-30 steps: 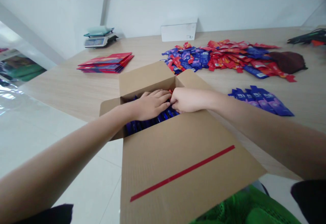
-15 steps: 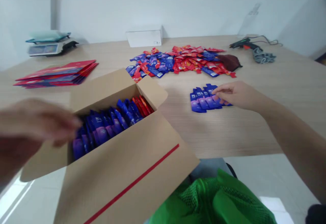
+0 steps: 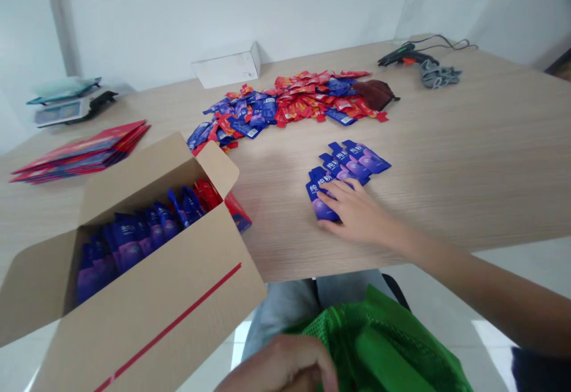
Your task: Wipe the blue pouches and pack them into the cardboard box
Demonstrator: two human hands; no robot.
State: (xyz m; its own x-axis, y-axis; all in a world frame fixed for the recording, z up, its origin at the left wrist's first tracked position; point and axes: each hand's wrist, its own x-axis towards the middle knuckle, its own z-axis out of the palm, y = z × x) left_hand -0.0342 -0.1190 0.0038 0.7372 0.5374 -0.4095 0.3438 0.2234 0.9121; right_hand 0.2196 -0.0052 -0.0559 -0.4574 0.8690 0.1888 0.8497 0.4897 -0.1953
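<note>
My right hand (image 3: 352,210) lies palm down on the left end of a row of overlapping blue sachets (image 3: 345,163) with white print. Its fingers are stretched out over the nearest ones, covering part of them. At the bottom edge is my left hand (image 3: 285,365), loosely curved in front of a green mesh cloth (image 3: 370,338). Its fingers are partly cut off, with a gap between them and nothing visible inside. An open cardboard box (image 3: 178,303) stands to the left. Blue sachets (image 3: 129,240) fill it upright, with red sachets (image 3: 205,196) at its right end.
Behind lies a heap of red and blue sachets (image 3: 285,106), with a brown pouch (image 3: 375,93) at its right. Farther off are a white box (image 3: 227,68), a glue gun (image 3: 405,56), a grey cloth (image 3: 439,75), a scale (image 3: 66,109) and flat red-blue packaging (image 3: 84,151).
My left hand has moved from over the box's left end to the bottom centre. The right hand has shifted to the row's left end. The view has turned right.
</note>
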